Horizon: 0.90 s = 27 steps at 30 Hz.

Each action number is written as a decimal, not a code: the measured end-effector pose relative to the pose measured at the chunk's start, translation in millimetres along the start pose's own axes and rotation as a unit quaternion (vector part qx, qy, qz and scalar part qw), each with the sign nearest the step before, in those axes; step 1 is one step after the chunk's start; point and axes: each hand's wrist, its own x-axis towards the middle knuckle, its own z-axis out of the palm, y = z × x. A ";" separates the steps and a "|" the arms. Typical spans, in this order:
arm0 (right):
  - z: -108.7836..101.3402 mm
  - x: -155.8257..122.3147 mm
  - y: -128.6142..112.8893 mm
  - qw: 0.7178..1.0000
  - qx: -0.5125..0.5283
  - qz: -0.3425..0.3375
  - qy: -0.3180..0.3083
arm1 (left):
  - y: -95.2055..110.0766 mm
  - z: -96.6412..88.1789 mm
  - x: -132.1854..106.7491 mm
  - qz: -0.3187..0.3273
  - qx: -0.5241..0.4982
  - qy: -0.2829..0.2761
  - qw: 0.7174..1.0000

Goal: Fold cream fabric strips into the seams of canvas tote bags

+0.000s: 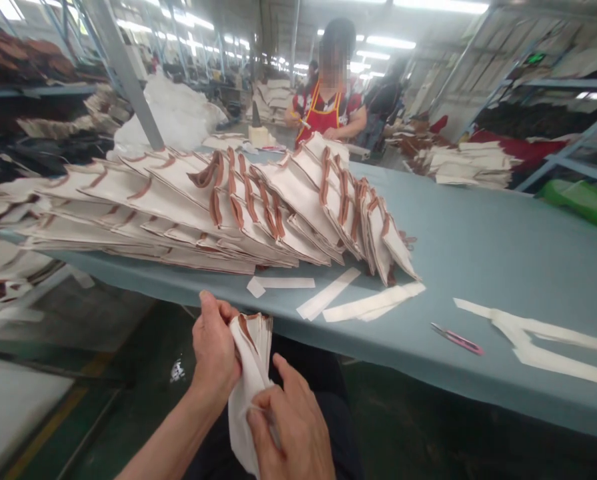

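Note:
My left hand (214,350) and my right hand (291,421) are both closed on one white cloth bag piece with brown trim (251,373), held over my lap below the table's near edge. The left hand grips its upper part, the right pinches its lower part. A long fanned stack of the same white cloth pieces with brown straps (218,207) lies on the blue-grey table (478,247) just beyond my hands.
White cloth strips (363,303) lie near the table edge, more (543,340) at right. Small pink snips (457,339) rest between them. A person in a red apron (328,110) works at the far end. Stacks of cloth fill shelves at left and right.

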 end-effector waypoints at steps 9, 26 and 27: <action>-82.1 50.6 19.8 0.938 -0.200 -0.279 -0.047 | -8.9 -35.7 -25.6 -0.105 0.039 -0.132 0.985; -159.6 57.4 1.8 0.909 -0.220 -0.332 -0.121 | 37.1 -58.4 -67.2 -0.154 0.123 -0.351 0.916; -156.4 51.8 6.6 0.925 -0.186 -0.307 -0.123 | 37.5 -56.8 -71.0 -0.159 0.131 -0.350 0.914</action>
